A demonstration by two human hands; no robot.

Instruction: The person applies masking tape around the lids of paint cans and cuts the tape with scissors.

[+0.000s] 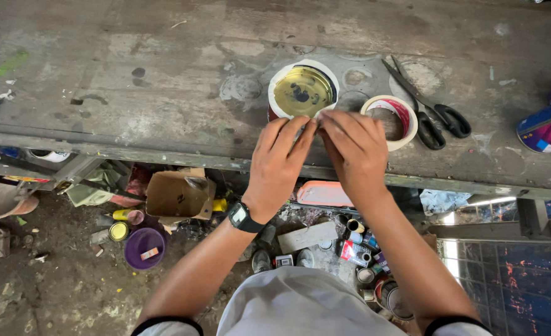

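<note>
A round tin [302, 92] with a gold lid and white rim stands on a worn grey workbench [163, 93]. My left hand [278, 165] and my right hand [353, 152] meet fingertip to fingertip at the tin's near rim, pinching something small that I cannot make out. The left wrist carries a black watch [244, 218]. A roll of pale tape [390, 121] lies just right of my right hand.
Black-handled scissors [428, 109] lie beyond the tape. A blue and pink can [546, 127] rests on its side at the right edge. Below the bench sit a cardboard box [177, 196], a purple bowl [143, 247], small paint tins and scraps on the dirt floor.
</note>
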